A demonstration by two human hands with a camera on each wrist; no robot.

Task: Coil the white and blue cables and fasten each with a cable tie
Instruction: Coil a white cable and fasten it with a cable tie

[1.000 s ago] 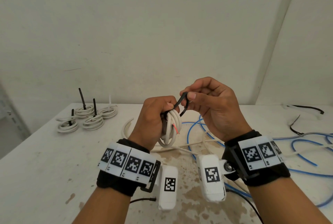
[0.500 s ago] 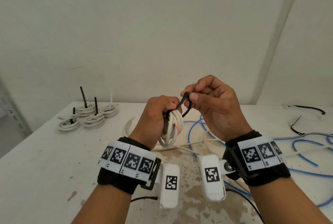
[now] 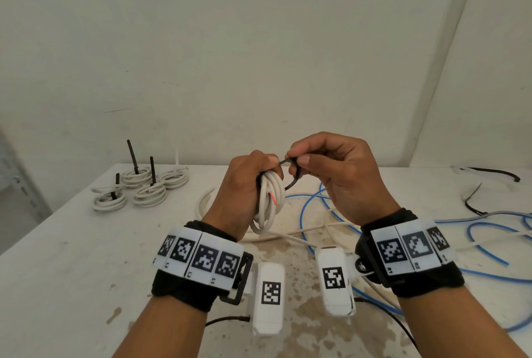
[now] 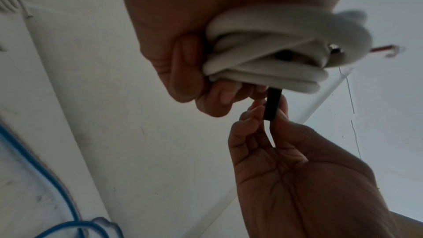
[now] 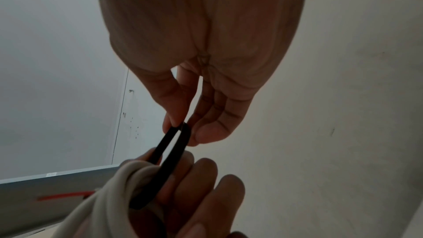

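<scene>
My left hand (image 3: 247, 182) grips a small coil of white cable (image 3: 269, 202) held upright above the table; a red wire end (image 3: 273, 198) pokes from it. A black cable tie (image 3: 289, 169) loops round the top of the coil. My right hand (image 3: 322, 167) pinches the tie's two ends together between thumb and fingers. In the left wrist view the white coil (image 4: 270, 55) sits in my left fingers and the black tie (image 4: 272, 105) runs down into my right fingertips. In the right wrist view the black tie (image 5: 171, 149) forms a narrow loop round the coil (image 5: 107, 196).
Several tied white coils (image 3: 138, 187) with upright tie tails lie at the back left of the white table (image 3: 57, 256). Loose blue cable (image 3: 486, 239) and white cable (image 3: 288, 238) sprawl across the middle and right. Spare black ties (image 3: 495, 174) lie at the far right.
Both hands have lifted slightly. My right hand has closed the tie's loop smaller, its ends now brought together over the coil.
</scene>
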